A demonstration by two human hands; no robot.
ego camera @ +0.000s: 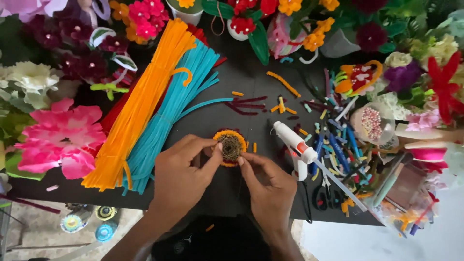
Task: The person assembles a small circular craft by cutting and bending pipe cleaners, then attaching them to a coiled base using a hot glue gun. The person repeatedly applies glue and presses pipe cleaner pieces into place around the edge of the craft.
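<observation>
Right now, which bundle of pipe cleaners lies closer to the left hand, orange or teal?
The teal bundle: it lies beside the left hand, while the orange bundle sits farther out, on its far side.

White glue gun right of centre; orange, teal pipe-cleaner bundles left.

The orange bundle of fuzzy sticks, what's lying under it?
Under the orange bundle a red bundle peeks out on its left side, and the black table lies beneath. A blue bundle lies alongside. How far the red reaches underneath is hidden.
</observation>
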